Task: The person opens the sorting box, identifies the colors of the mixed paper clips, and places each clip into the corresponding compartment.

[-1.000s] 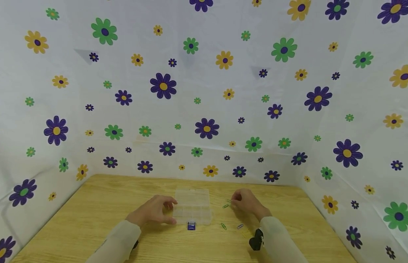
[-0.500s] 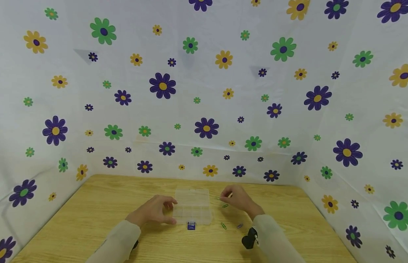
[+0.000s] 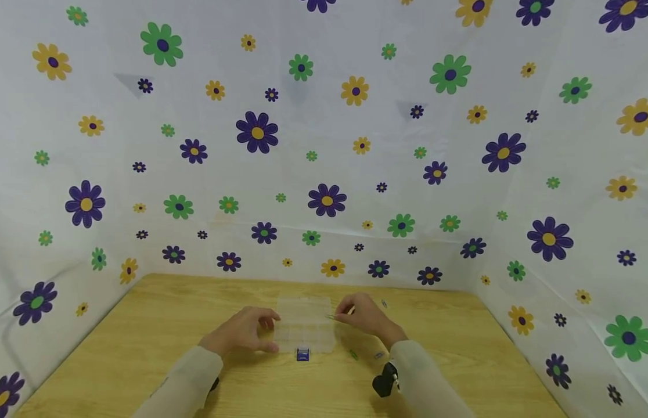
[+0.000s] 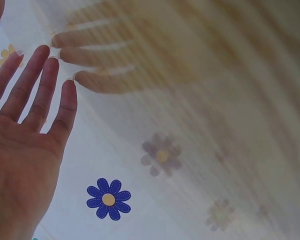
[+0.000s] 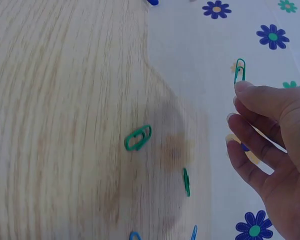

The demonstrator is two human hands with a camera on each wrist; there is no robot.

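Over the clear box (image 3: 305, 322), right hand (image 3: 367, 317) apparently pinches a green paperclip (image 5: 239, 70).

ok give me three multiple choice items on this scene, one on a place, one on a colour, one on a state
1. Where is the clear box?
A. on the table between the two hands
B. at the table's far left corner
C. on the person's lap

2. What colour is the clip pinched by the right hand?
A. red
B. green
C. black

3. How is the left hand?
A. clenched in a fist in the air
B. holding a clip
C. resting at the box's left side, holding no clip

Answers:
1. A: the head view shows the box on the wooden table with a hand at each side.
2. B: the right wrist view shows a green clip at the fingertips.
3. C: in the head view it lies against the box's left edge, and the left wrist view shows an empty palm.
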